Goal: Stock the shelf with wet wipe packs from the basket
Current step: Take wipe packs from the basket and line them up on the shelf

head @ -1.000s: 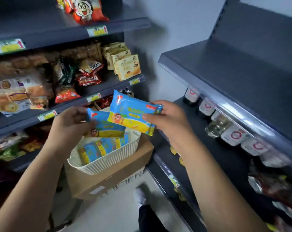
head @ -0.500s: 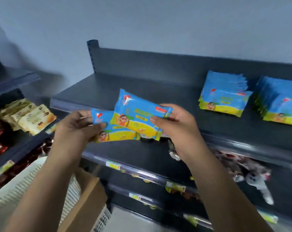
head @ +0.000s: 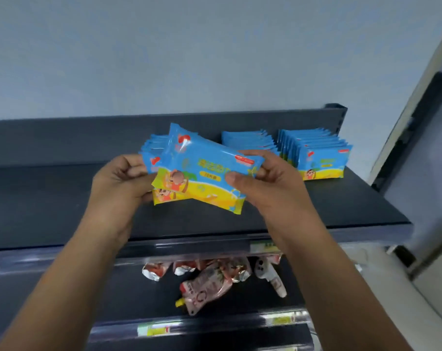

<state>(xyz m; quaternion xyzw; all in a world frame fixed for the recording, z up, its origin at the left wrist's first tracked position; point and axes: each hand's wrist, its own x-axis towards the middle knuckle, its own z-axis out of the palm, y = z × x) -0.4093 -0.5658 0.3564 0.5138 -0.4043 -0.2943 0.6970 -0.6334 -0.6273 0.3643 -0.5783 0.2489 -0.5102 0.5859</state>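
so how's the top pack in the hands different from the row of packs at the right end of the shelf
The top pack is held tilted above the shelf between left hand and right hand; the right-end row stands upright on it. The top pack is single; the right-end row is many. Both share blue-and-yellow printing.

Head view, close above shelf [head: 62, 198]

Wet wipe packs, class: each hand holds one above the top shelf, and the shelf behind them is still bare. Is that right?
Not quite. The head view shows the shelf already has rows of packs. The left hand and right hand do hold wet wipe packs.
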